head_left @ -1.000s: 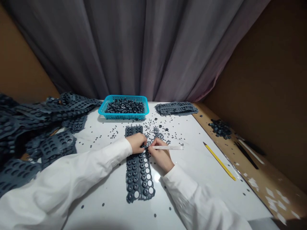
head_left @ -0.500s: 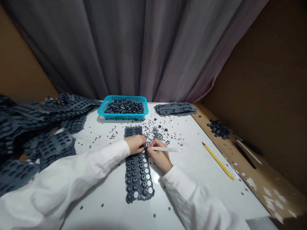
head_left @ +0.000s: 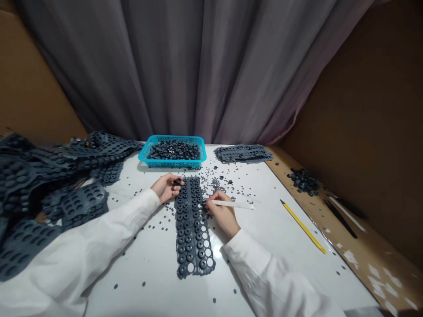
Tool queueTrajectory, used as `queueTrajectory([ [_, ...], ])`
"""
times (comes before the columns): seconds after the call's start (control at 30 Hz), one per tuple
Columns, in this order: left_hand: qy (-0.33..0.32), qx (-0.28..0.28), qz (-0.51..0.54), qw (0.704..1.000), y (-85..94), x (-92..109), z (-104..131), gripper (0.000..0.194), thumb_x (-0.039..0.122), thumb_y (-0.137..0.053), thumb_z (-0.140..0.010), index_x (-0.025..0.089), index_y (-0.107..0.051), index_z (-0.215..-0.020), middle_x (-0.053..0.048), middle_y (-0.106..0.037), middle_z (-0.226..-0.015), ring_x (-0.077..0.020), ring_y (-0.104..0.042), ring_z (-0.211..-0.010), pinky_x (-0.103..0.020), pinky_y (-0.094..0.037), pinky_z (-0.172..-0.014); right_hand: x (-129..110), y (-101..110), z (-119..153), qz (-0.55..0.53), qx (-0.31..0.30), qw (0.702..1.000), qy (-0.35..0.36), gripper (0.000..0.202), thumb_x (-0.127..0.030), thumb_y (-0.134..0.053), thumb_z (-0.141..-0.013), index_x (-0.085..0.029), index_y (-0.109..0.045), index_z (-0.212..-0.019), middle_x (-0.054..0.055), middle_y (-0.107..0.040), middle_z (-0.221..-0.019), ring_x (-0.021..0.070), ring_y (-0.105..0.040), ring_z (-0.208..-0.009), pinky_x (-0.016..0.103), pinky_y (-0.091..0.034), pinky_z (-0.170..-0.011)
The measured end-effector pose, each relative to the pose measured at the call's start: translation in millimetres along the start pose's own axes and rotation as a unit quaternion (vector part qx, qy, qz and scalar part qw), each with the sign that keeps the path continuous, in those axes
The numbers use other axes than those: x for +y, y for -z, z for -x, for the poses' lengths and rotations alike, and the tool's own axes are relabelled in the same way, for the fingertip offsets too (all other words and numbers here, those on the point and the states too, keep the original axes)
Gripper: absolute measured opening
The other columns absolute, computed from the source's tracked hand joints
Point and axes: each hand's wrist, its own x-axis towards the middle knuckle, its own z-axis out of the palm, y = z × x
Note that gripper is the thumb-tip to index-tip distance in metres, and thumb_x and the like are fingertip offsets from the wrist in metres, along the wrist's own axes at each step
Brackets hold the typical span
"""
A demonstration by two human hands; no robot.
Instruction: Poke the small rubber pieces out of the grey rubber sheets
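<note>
A dark rubber sheet [head_left: 192, 229] with rows of ringed round parts lies lengthwise on the white table; several holes along its right side and one at the lower left show white. At its upper left edge, my left hand [head_left: 166, 187] pinches a small black rubber part [head_left: 177, 181] between its fingers. My right hand [head_left: 224, 213] is closed round a white pen-like tool [head_left: 233, 204] beside the sheet's right edge. The tool's tip is hidden by the fingers.
Behind the sheet stands a blue basket [head_left: 202, 164] of small black parts. Dark sheets [head_left: 82, 198] pile up at left, with another stack [head_left: 243, 153] at back right. A yellow pencil [head_left: 303, 226] lies at right, near black pieces [head_left: 303, 181]. Tiny dark discs are scattered about.
My left hand has moved left and up, off the middle of the sheet, and now holds a small black part. My right hand stays near the right edge with the tool.
</note>
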Motion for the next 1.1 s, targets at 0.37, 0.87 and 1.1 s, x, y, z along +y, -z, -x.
queueTrajectory([
  [0.37, -0.126, -0.146, -0.419, 0.887, -39.4, -10, -12, 0.014, 0.025, -0.066, -0.062, 0.017, -0.056, -0.059, 0.002, -0.052, -0.057, -0.0134, -0.047, -0.06, -0.023, -0.036, -0.06, 2, 0, -5, 0.022, -0.014, 1.0, 0.002, 0.011, -0.019, -0.055, -0.068, -0.02, -0.046, -0.061, -0.005, -0.053, -0.052, 0.011, -0.048, -0.048, 0.021, -0.035, -0.048],
  [0.87, -0.18, -0.251, -0.729, 0.611, -49.5, -5, -12, 0.011, 0.021, -0.057, -0.077, 0.019, -0.057, -0.088, -0.006, -0.063, -0.094, -0.0217, -0.061, -0.084, -0.027, -0.044, -0.07, 8, -1, -5, 0.021, -0.009, 0.999, 0.034, 0.009, -0.019, -0.054, -0.069, -0.019, -0.048, -0.062, -0.005, -0.052, -0.054, 0.0114, -0.047, -0.052, 0.022, -0.034, -0.05],
  [1.1, -0.176, -0.242, -0.743, 0.599, -53.7, 0, -7, 0.013, 0.02, -0.054, -0.078, 0.017, -0.058, -0.091, -0.007, -0.063, -0.096, -0.0219, -0.062, -0.085, -0.027, -0.044, -0.07, 3, -2, -6, 0.04, -0.008, 0.998, 0.037, 0.01, -0.019, -0.054, -0.068, -0.019, -0.047, -0.059, -0.005, -0.05, -0.051, 0.0112, -0.045, -0.051, 0.021, -0.033, -0.05],
])
